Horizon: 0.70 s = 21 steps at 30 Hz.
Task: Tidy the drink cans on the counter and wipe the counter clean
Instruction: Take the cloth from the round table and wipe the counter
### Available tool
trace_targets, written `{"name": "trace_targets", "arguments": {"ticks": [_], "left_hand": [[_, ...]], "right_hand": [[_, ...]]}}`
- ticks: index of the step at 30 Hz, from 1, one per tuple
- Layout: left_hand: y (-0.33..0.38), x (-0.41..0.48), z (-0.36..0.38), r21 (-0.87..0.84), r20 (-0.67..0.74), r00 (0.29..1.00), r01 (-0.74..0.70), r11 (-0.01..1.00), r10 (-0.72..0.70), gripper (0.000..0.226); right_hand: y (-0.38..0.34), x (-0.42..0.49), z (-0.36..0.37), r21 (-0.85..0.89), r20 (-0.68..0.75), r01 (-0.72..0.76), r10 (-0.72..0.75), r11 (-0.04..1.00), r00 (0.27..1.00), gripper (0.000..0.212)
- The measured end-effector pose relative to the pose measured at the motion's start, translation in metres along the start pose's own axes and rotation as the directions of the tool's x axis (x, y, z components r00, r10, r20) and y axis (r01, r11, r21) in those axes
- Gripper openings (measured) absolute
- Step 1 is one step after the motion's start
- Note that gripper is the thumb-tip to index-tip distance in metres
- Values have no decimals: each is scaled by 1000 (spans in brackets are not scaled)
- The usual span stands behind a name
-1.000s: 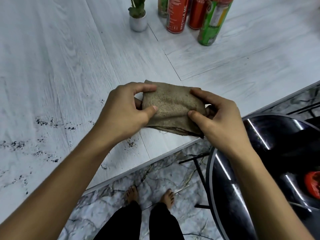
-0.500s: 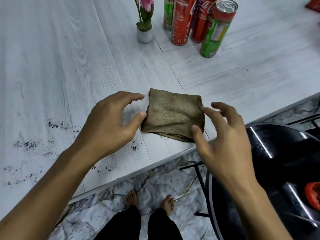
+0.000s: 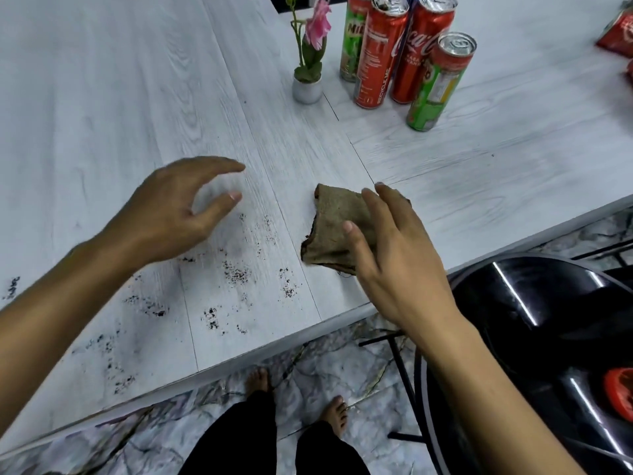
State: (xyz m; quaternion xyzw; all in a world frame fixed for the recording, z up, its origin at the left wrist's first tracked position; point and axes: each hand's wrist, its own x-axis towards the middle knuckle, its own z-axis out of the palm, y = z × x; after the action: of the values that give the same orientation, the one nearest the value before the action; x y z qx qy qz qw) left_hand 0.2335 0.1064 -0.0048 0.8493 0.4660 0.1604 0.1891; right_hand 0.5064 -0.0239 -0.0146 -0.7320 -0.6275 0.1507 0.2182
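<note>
A folded brown cloth (image 3: 337,228) lies on the white wood-grain counter (image 3: 137,97), near its front edge. My right hand (image 3: 394,252) rests flat over the cloth's right part, fingers spread. My left hand (image 3: 174,207) hovers open to the left of the cloth, holding nothing. Dark crumbs (image 3: 236,274) are scattered over the counter below and between my hands. Several upright drink cans stand at the back: a red can (image 3: 378,56), a Coca-Cola can (image 3: 419,53), a green Milo can (image 3: 351,39) and a green-and-red can (image 3: 438,84).
A small white pot with a pink flower (image 3: 308,87) stands left of the cans. Two more red cans (image 3: 616,39) lie at the far right edge. A black bin (image 3: 548,337) with a red item inside stands right of my bare feet on the marble floor.
Both hands let go of the cloth, which now lies on the counter. My left hand moved away to the left. My right hand came down onto the cloth. The view tilted up.
</note>
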Motion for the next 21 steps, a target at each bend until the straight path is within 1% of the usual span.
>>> {"name": "trace_targets", "arguments": {"ticks": [4, 8, 11, 14, 21], "left_hand": [[-33, 29, -6, 27, 40, 997, -62, 998, 61, 54], [-58, 49, -4, 10, 97, 987, -131, 991, 130, 55], [-74, 63, -1, -11, 156, 972, -176, 984, 176, 56], [-85, 74, 2, -18, 205, 947, -251, 968, 249, 57], [-91, 86, 9, -42, 252, 896, -369, 929, 367, 64]], "right_hand": [[-7, 20, 15, -90, 57, -117, 122, 989, 991, 64], [-11, 19, 32, -211, 52, -181, 196, 961, 979, 67], [-15, 17, 41, -244, 47, -231, 250, 942, 967, 73], [-21, 20, 49, -276, 22, -269, 286, 923, 958, 75], [-28, 21, 59, -336, -14, -313, 328, 888, 945, 80]]}}
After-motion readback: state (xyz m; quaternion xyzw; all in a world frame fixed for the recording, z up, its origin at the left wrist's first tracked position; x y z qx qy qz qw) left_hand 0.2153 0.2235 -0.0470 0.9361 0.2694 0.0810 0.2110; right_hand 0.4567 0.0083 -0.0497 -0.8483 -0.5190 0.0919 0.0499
